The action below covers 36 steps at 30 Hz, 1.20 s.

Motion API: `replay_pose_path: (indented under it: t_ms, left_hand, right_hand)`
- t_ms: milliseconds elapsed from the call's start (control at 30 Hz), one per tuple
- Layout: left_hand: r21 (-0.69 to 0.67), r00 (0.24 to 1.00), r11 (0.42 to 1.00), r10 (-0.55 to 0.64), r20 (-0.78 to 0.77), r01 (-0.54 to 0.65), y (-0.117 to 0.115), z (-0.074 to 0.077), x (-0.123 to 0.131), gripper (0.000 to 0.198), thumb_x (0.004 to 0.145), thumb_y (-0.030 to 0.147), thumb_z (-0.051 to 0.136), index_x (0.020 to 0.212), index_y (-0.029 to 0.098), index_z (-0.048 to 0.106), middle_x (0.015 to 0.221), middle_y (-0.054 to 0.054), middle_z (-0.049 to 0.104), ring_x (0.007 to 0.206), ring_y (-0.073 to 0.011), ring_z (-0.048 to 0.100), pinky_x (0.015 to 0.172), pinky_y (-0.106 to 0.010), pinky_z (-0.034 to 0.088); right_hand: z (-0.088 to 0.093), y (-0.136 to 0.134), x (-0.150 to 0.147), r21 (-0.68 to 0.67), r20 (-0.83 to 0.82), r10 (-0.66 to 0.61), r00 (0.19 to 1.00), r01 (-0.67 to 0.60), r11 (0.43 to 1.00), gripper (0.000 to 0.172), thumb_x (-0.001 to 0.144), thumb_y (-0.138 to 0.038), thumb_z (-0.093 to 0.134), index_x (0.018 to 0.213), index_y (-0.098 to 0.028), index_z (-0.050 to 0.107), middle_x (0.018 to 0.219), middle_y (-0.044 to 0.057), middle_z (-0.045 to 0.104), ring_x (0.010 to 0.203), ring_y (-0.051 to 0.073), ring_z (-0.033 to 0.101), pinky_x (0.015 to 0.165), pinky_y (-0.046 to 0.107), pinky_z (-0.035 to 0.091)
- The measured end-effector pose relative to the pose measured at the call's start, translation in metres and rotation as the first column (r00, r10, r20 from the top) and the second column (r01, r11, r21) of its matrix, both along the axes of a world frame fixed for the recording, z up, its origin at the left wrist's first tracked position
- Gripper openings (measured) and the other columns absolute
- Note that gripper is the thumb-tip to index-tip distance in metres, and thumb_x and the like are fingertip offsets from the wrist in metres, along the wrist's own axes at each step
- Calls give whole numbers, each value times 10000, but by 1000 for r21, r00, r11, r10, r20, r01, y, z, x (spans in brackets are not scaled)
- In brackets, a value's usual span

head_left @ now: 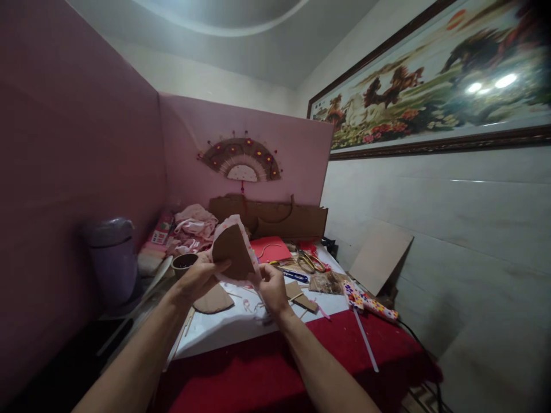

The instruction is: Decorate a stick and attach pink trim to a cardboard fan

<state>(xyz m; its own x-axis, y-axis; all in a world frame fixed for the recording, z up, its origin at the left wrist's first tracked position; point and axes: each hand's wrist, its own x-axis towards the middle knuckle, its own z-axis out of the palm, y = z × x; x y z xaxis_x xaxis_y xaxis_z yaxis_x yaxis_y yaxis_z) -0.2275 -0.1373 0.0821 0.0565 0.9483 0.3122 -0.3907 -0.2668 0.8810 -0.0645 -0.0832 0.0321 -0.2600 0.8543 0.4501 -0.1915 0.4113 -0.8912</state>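
Between my two hands is a half-round piece of cardboard [235,252], raised above the table with its brown face toward me. Pink fabric shows behind it and along its edges. My left hand [200,275] grips its left side, thumb on the cardboard. At the lower right corner, my right hand [272,287] pinches the edge with the fabric. Beneath my left hand, another curved cardboard piece [214,299] lies on the white sheet [215,330]. A blue utility knife [295,276] and gold-handled scissors [310,262] are beyond my right hand.
A patterned glue gun [365,301] with a glue stick lies on the red cloth [344,355] at right. Left are a dark cup [185,263], crumpled pink fabric [196,223] and a lidded bin [112,258]. A decorated fan [241,159] hangs on the pink panel behind.
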Motion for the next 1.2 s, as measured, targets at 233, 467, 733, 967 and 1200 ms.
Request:
replay_pose_path:
  t_ms: [233, 467, 733, 967, 1200]
  left_hand:
    - [3, 1000, 1000, -11, 29, 11, 3, -3, 1, 442, 653, 137, 724, 1087, 189, 655, 965, -96, 724, 942, -290, 649, 867, -406, 498]
    - [7, 996, 998, 60, 65, -60, 4, -1, -1, 381, 685, 130, 701, 1061, 178, 659, 1006, -89, 711, 899, -237, 658, 819, -330, 518]
    - [-25, 991, 996, 90, 94, -88, 4, 0, -1, 525, 659, 141, 719, 1168, 181, 594, 966, -91, 716, 845, -226, 667, 803, -319, 521]
    - [-47, 998, 998, 47, 51, -45, 4, -4, -3, 438, 646, 125, 719, 1076, 151, 635, 894, -85, 723, 785, -209, 663, 760, -303, 518]
    - [-8, 996, 999, -52, -74, 51, 1, -7, -1, 446, 650, 135, 704, 1090, 143, 632, 907, -99, 718, 838, -252, 654, 776, -350, 500]
  right_hand:
    - [6, -3, 5, 11, 4, -21, 1000, 21, 1000, 275, 707, -425, 625, 609, -185, 532, 505, -55, 446, 448, 90, 375, 435, 210, 302]
    - [6, -7, 7, 137, 37, -100, 994, 95, 986, 117, 762, -255, 572, 752, -184, 665, 635, 0, 589, 547, 130, 499, 511, 231, 384]
    - [-1, -13, 9, 554, 211, -285, 935, 126, 823, 319, 833, -109, 454, 1030, -217, 680, 834, 70, 632, 794, 191, 582, 727, 291, 437]
    - [4, -16, 10, 483, 206, -408, 890, 270, 833, 170, 837, -296, 547, 913, -187, 654, 808, 50, 653, 742, 176, 583, 679, 267, 414]
    - [4, -12, 6, 387, 264, -358, 896, 242, 890, 170, 758, -290, 589, 625, -194, 546, 595, -40, 511, 569, 119, 449, 539, 216, 313]
